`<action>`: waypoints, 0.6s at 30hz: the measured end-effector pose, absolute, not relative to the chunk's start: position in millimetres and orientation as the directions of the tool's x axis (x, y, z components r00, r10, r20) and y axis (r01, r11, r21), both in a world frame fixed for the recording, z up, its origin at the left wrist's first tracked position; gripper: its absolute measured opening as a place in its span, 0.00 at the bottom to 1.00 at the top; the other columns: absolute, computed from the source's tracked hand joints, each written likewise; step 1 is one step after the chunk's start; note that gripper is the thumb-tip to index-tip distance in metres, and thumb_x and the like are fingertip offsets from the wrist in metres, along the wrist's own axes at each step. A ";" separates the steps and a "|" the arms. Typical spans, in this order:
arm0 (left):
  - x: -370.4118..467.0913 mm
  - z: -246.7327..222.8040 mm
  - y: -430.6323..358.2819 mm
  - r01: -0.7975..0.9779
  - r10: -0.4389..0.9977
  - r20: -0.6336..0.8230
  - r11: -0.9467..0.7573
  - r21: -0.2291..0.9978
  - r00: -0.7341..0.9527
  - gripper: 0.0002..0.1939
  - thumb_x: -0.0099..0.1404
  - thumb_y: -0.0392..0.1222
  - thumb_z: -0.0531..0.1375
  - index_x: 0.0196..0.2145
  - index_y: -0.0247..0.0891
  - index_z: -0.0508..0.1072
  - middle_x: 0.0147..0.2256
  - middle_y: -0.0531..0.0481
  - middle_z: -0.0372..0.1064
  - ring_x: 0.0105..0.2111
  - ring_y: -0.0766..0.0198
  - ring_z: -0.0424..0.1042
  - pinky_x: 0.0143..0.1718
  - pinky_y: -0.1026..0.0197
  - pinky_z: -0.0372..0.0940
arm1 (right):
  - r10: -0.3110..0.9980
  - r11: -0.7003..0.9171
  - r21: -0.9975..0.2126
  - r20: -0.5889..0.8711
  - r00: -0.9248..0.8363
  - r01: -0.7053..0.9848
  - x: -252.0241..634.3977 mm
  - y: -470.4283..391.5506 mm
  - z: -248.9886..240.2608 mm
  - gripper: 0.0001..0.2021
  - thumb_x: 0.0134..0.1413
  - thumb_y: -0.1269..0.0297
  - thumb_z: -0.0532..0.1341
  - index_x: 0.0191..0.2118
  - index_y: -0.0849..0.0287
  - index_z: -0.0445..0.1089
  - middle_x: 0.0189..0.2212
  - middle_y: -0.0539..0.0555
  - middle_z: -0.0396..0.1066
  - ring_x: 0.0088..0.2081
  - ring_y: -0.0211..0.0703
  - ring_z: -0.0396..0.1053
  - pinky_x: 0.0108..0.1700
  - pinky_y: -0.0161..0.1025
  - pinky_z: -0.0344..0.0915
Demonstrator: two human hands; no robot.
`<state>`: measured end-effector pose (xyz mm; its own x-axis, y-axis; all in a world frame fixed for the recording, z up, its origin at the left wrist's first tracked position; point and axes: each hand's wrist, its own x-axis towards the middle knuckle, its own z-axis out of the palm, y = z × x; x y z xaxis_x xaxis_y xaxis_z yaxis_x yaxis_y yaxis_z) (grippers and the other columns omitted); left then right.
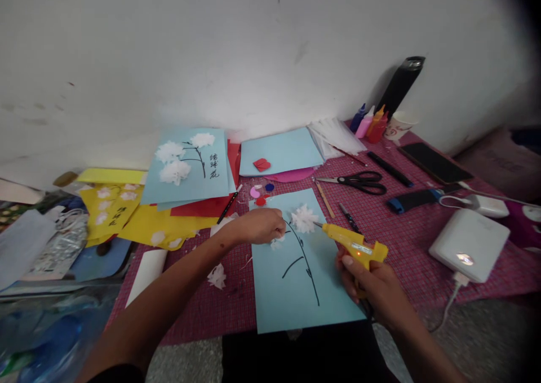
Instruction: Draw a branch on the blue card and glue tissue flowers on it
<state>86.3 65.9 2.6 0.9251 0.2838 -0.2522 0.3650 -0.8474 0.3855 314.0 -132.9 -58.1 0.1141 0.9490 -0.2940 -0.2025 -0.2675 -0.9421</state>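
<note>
My right hand (367, 281) grips a yellow hot glue gun (346, 237) with a small orange light on its side. The gun's nozzle points left, close to a white paper flower (305, 219) on a light blue sheet (279, 293). Black branch lines are drawn down that sheet. My left hand (264, 225) is closed over the sheet's upper left part, fingers curled down on a second white paper flower (276, 243), which shows only partly beneath them. A loose white paper flower (217, 276) lies on the table left of the sheet.
A finished-looking flower card (215, 146) lies at the back left, beside yellow paper (147, 225). Scissors (363, 182), a marker (349, 217), a phone (435, 162) and a white power bank (471, 245) lie to the right. Paint bottles (376, 125) and a tall black bottle (401, 84) stand behind.
</note>
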 end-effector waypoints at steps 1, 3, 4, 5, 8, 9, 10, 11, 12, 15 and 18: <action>86.5 2.9 65.7 0.367 0.283 -0.258 -0.847 0.385 0.924 0.10 0.64 0.32 0.55 0.31 0.38 0.75 0.32 0.48 0.71 0.38 0.61 0.69 0.40 0.62 0.62 | 0.950 -0.265 -0.943 -0.291 0.113 -0.200 314.0 -132.9 -57.9 0.17 0.60 0.48 0.62 0.36 0.59 0.68 0.16 0.45 0.62 0.15 0.31 0.55 0.17 0.31 0.52; 86.3 2.5 65.8 0.370 0.286 -0.258 -0.844 0.388 0.923 0.10 0.64 0.32 0.55 0.31 0.38 0.75 0.32 0.48 0.71 0.38 0.61 0.69 0.40 0.62 0.62 | 0.951 -0.261 -0.944 -0.287 0.115 -0.200 314.0 -132.9 -58.2 0.17 0.60 0.48 0.62 0.36 0.59 0.68 0.16 0.45 0.62 0.15 0.31 0.55 0.17 0.31 0.52; 86.0 1.9 65.9 0.373 0.291 -0.254 -0.841 0.391 0.922 0.10 0.64 0.32 0.55 0.31 0.38 0.75 0.32 0.48 0.71 0.38 0.61 0.69 0.40 0.62 0.62 | 0.951 -0.260 -0.944 -0.287 0.116 -0.202 314.1 -132.8 -58.6 0.17 0.60 0.48 0.62 0.36 0.59 0.68 0.16 0.45 0.62 0.15 0.31 0.55 0.17 0.31 0.52; 85.7 1.2 66.2 0.377 0.297 -0.249 -0.839 0.393 0.922 0.10 0.64 0.32 0.55 0.31 0.39 0.75 0.32 0.48 0.71 0.37 0.61 0.69 0.40 0.62 0.62 | 0.951 -0.261 -0.943 -0.288 0.115 -0.205 314.1 -132.8 -59.1 0.17 0.60 0.48 0.62 0.36 0.59 0.68 0.16 0.45 0.62 0.16 0.31 0.55 0.17 0.31 0.51; 84.8 -0.8 66.5 0.384 0.306 -0.249 -0.837 0.390 0.919 0.10 0.64 0.32 0.55 0.30 0.38 0.75 0.31 0.48 0.71 0.37 0.61 0.69 0.39 0.62 0.61 | 0.951 -0.260 -0.941 -0.289 0.113 -0.215 314.4 -133.0 -61.0 0.16 0.61 0.49 0.62 0.37 0.59 0.68 0.16 0.44 0.61 0.15 0.31 0.54 0.17 0.30 0.50; 84.7 -1.3 66.4 0.388 0.307 -0.255 -0.836 0.388 0.917 0.10 0.63 0.32 0.55 0.29 0.38 0.75 0.31 0.48 0.71 0.37 0.61 0.69 0.39 0.62 0.61 | 0.952 -0.258 -0.941 -0.287 0.110 -0.217 314.6 -133.2 -61.7 0.16 0.61 0.49 0.62 0.37 0.59 0.68 0.15 0.44 0.61 0.15 0.31 0.54 0.17 0.30 0.50; 84.8 -1.8 66.3 0.392 0.310 -0.260 -0.835 0.387 0.915 0.10 0.63 0.32 0.55 0.29 0.38 0.75 0.31 0.48 0.71 0.38 0.61 0.69 0.39 0.62 0.61 | 0.953 -0.255 -0.942 -0.284 0.109 -0.218 314.8 -133.5 -62.2 0.16 0.61 0.49 0.62 0.37 0.59 0.68 0.16 0.44 0.61 0.16 0.31 0.55 0.17 0.30 0.50; 84.9 -2.3 66.1 0.397 0.313 -0.264 -0.833 0.385 0.912 0.10 0.63 0.32 0.55 0.29 0.38 0.76 0.31 0.48 0.71 0.38 0.61 0.69 0.39 0.62 0.61 | 0.954 -0.252 -0.943 -0.280 0.109 -0.218 315.1 -133.8 -62.7 0.16 0.61 0.49 0.62 0.38 0.59 0.68 0.16 0.44 0.62 0.16 0.31 0.55 0.17 0.30 0.51; 85.2 -2.7 65.8 0.401 0.316 -0.267 -0.832 0.383 0.910 0.10 0.63 0.32 0.55 0.29 0.39 0.76 0.32 0.48 0.72 0.38 0.61 0.69 0.39 0.62 0.61 | 0.955 -0.248 -0.944 -0.276 0.109 -0.216 315.3 -134.1 -63.1 0.16 0.62 0.50 0.61 0.38 0.59 0.68 0.17 0.44 0.62 0.16 0.31 0.55 0.18 0.30 0.51; 86.3 -3.1 65.0 0.399 0.319 -0.259 -0.838 0.373 0.912 0.10 0.63 0.32 0.56 0.29 0.39 0.77 0.32 0.48 0.73 0.38 0.61 0.70 0.39 0.62 0.62 | 0.957 -0.241 -0.949 -0.267 0.112 -0.202 315.8 -134.7 -63.5 0.15 0.62 0.50 0.61 0.38 0.59 0.68 0.17 0.44 0.62 0.16 0.30 0.55 0.18 0.30 0.51; 85.5 1.4 64.3 0.371 0.302 -0.237 -0.859 0.353 0.923 0.11 0.64 0.32 0.55 0.29 0.39 0.77 0.31 0.48 0.73 0.38 0.60 0.70 0.39 0.61 0.62 | 0.952 -0.256 -0.945 -0.283 0.115 -0.201 315.4 -134.9 -62.3 0.16 0.61 0.49 0.61 0.37 0.59 0.68 0.16 0.44 0.61 0.16 0.31 0.54 0.18 0.30 0.51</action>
<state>85.5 64.3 1.4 0.9235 0.3017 -0.2370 0.3712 -0.8589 0.3528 315.4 -134.9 -62.3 0.1150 0.9523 -0.2826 -0.2012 -0.2563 -0.9454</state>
